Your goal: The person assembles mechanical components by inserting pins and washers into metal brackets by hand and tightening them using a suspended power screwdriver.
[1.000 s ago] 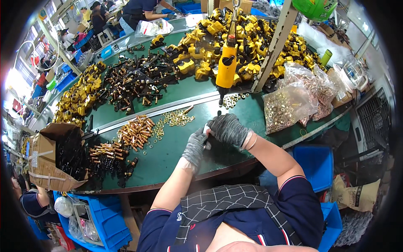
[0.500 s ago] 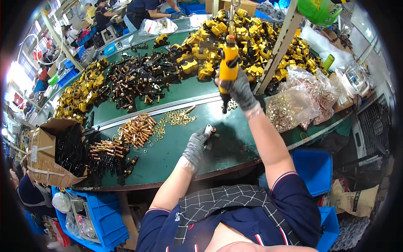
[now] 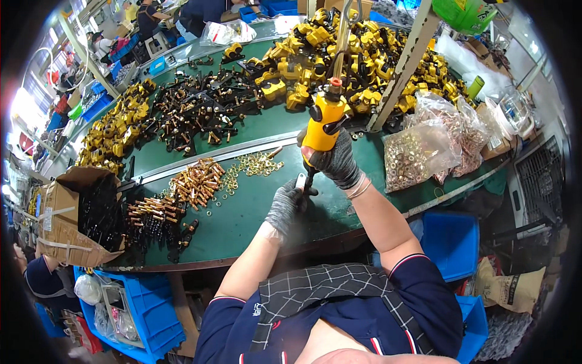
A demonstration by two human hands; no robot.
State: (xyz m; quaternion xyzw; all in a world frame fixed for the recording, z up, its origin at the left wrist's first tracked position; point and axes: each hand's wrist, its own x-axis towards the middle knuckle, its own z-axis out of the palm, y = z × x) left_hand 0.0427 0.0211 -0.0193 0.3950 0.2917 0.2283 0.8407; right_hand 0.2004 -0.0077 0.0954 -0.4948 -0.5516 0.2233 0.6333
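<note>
My right hand, in a grey knit glove, is wrapped round a yellow and black power screwdriver. The screwdriver hangs from a metal hook and points down, its dark bit meeting the spot by my left fingertips. My left hand, gloved too, is closed near the table's front edge on a flat silver piece with a rounded end. Its fingers and the tool hide most of what is at the bit's tip. Brass washers and copper-coloured bolts lie to the left of my hands.
Yellow and black clamp-like parts are heaped at the back, with black brackets farther left. A metal post rises right of the screwdriver. Bags of hardware lie on the right. A cardboard box of black parts stands at left.
My right hand has brought the screwdriver down and toward me, from above the table to my left hand. My left hand has stayed nearly in place, gripping the silver piece.
</note>
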